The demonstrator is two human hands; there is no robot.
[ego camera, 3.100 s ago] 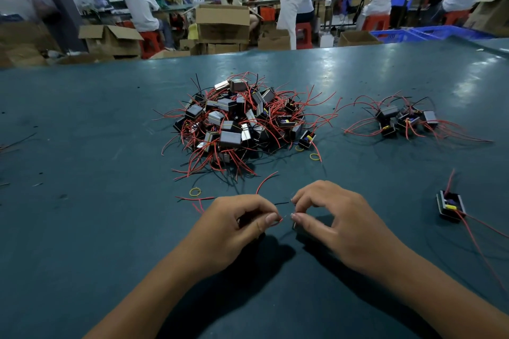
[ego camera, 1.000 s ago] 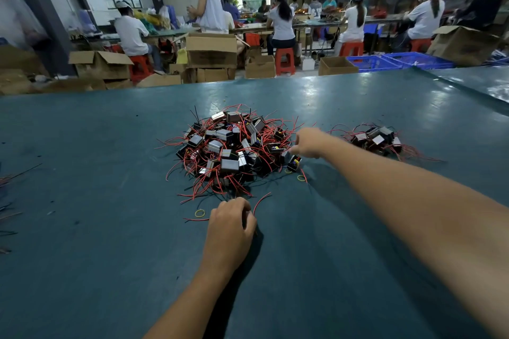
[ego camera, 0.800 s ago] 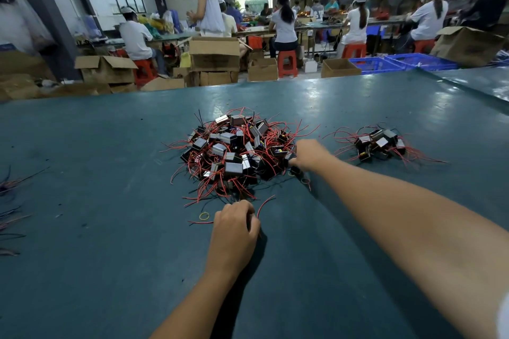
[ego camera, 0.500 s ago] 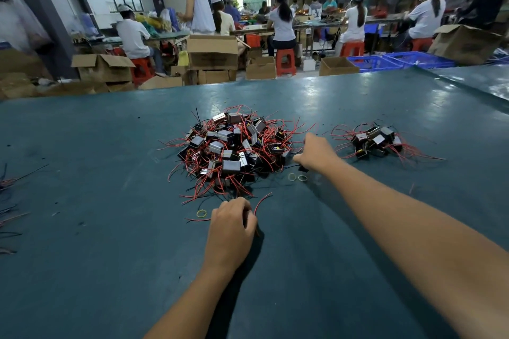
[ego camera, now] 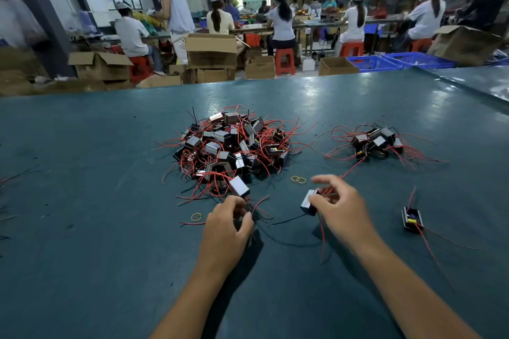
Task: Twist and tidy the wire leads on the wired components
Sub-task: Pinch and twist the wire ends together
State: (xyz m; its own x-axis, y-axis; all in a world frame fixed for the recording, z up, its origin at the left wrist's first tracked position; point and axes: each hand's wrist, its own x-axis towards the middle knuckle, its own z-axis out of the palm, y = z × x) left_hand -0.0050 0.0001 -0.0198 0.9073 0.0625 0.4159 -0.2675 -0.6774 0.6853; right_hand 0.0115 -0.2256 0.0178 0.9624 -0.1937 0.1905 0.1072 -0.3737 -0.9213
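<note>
A big heap of small black wired components [ego camera: 231, 148] with red leads lies mid-table. A smaller heap [ego camera: 376, 143] sits to its right. My right hand [ego camera: 340, 209] holds one component [ego camera: 308, 202] just above the table, its red and black leads trailing toward me. My left hand [ego camera: 227, 228] lies curled at the heap's near edge, fingers closed on something dark with thin wires; I cannot tell what it is. One lone component [ego camera: 411, 219] with long red leads lies at the right.
Yellow rubber bands [ego camera: 298, 179] lie between the heaps and one more rubber band [ego camera: 196, 216] lies left of my left hand. The green table [ego camera: 82, 228] runs wide. Cardboard boxes [ego camera: 211, 53], blue crates [ego camera: 396, 62] and seated workers are beyond its far edge.
My right hand has pulled back from the big heap toward me, bringing one component with it. My left hand has stayed in place.
</note>
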